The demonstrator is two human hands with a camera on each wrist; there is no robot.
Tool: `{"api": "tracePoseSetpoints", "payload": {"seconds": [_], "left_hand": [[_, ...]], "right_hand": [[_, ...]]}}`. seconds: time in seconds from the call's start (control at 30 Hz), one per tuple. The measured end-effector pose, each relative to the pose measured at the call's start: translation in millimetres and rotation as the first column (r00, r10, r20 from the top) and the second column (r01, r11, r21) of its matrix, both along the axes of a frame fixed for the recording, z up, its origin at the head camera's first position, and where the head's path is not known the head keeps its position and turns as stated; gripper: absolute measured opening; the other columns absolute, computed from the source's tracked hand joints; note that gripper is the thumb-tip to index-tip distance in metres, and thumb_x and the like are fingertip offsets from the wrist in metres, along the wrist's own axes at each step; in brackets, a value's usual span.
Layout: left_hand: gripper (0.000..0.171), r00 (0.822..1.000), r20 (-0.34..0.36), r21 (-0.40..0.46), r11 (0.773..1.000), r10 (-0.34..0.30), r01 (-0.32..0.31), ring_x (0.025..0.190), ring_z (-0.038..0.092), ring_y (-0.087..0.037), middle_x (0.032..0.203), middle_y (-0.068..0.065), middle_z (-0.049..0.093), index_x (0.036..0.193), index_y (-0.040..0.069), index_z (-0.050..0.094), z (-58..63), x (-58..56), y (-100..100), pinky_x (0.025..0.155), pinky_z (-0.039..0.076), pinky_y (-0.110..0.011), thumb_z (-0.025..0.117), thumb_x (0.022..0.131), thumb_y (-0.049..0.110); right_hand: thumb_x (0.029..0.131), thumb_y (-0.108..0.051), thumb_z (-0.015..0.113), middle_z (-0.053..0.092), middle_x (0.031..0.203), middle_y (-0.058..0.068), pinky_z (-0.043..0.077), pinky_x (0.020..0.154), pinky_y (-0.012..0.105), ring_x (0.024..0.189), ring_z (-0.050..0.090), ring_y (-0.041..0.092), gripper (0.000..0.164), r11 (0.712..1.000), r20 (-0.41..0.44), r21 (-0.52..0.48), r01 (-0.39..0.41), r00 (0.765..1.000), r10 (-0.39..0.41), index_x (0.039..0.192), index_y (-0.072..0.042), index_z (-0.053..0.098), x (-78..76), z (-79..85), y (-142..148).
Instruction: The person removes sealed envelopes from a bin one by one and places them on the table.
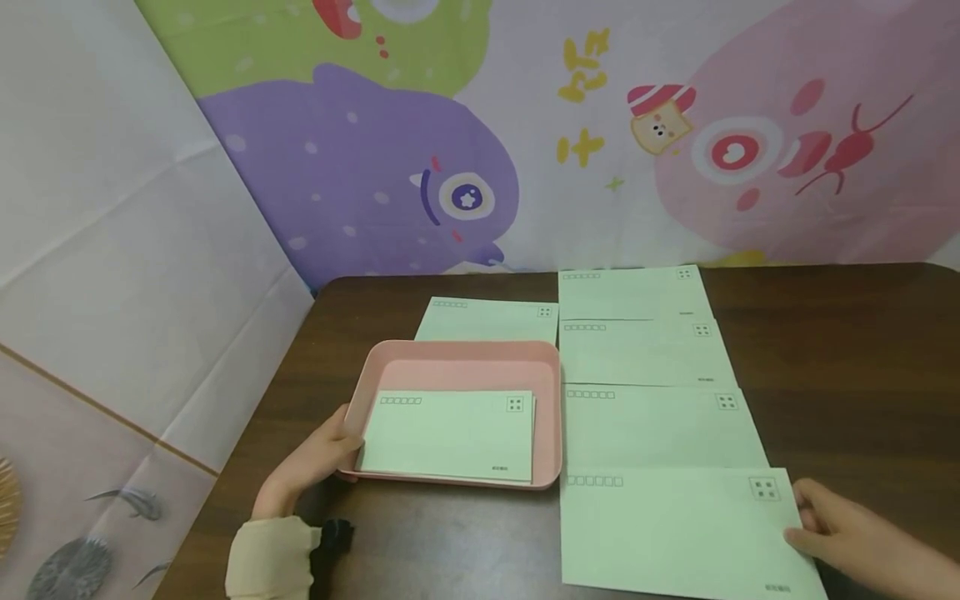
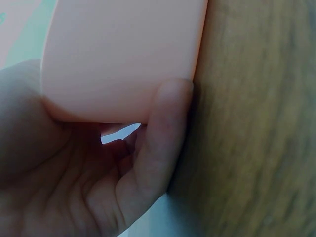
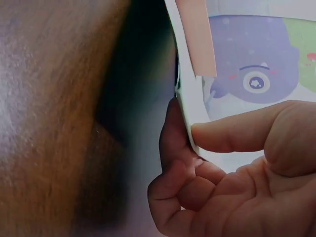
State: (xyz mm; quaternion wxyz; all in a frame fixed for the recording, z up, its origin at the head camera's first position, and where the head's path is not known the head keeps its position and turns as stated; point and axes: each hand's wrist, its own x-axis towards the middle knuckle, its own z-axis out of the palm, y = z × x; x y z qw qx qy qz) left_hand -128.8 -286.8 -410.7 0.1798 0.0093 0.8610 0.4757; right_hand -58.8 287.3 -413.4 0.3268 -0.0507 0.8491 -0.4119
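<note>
My left hand (image 1: 322, 454) grips the near left corner of a pink tray (image 1: 465, 367). In the left wrist view, a fingertip rests against the outer wall of the tray (image 2: 123, 59), close to the tabletop. A small stack of pale green envelopes (image 1: 446, 433) lies in the tray. On the right, my right hand (image 1: 847, 529) pinches the right edge of the nearest envelope (image 1: 675, 533), thumb on top and fingers curled beneath. The right wrist view shows this envelope (image 3: 185, 89) edge-on between thumb and fingers.
Several envelopes (image 1: 660, 425) form a column running back along the dark wooden table (image 1: 847, 358). Another envelope (image 1: 487, 321) is partly covered by the tray's far side. A cartoon-printed cloth (image 1: 540, 167) hangs behind, and a pale patterned surface (image 1: 135, 292) borders the left.
</note>
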Motion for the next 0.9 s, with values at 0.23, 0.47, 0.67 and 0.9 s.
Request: {"api": "tracePoseSetpoints", "payload": {"seconds": [0.23, 0.47, 0.67, 0.9], "left_hand": [[0.05, 1.0, 0.012, 0.001, 1.0, 0.009, -0.009, 0.089, 0.054, -0.027, 0.116, -0.026, 0.044, 0.136, -0.004, 0.019, -0.5, 0.9, 0.0, 0.059, 0.051, -0.037, 0.042, 0.093, 0.007], [0.05, 1.0, 0.018, 0.007, 1.0, 0.002, -0.002, 0.089, 0.054, -0.025, 0.116, -0.025, 0.044, 0.136, -0.004, 0.018, -1.1, 0.7, -0.8, 0.059, 0.051, -0.037, 0.041, 0.093, 0.007], [0.049, 1.0, 0.022, 0.017, 1.0, -0.013, 0.012, 0.088, 0.055, -0.024, 0.117, -0.026, 0.044, 0.135, -0.005, 0.018, -1.6, -0.4, -2.4, 0.061, 0.051, -0.036, 0.041, 0.094, 0.009], [0.048, 1.0, 0.027, 0.023, 1.0, -0.014, 0.014, 0.085, 0.055, -0.023, 0.115, -0.025, 0.045, 0.135, -0.004, 0.019, -1.4, -1.3, -1.9, 0.06, 0.052, -0.037, 0.041, 0.094, 0.009]], "right_hand": [[0.089, -0.023, 0.056, 0.043, 0.082, 0.001, 0.034, 0.056, 0.024, 0.064, 0.04, 0.005, 0.028, 0.984, -0.134, 0.179, 0.015, 0.991, 0.009, 0.097, -0.003, 0.038, 6.2, -5.5, -4.1], [0.088, -0.022, 0.058, 0.043, 0.077, 0.001, 0.036, 0.057, 0.026, 0.062, 0.045, 0.011, 0.03, 0.972, -0.094, 0.223, 0.067, 0.994, -0.047, 0.098, -0.001, 0.039, 5.0, -7.2, -7.7], [0.087, -0.026, 0.058, 0.046, 0.072, 0.003, 0.038, 0.062, 0.03, 0.06, 0.051, 0.018, 0.039, 0.962, -0.037, 0.259, 0.088, 0.996, -0.081, 0.1, 0.002, 0.035, 2.8, -5.9, -10.4], [0.088, -0.026, 0.056, 0.046, 0.072, 0.004, 0.036, 0.062, 0.03, 0.061, 0.051, 0.017, 0.045, 0.958, -0.038, 0.273, 0.086, 0.996, -0.079, 0.105, 0.004, 0.026, 4.8, -5.9, -13.2]]}}
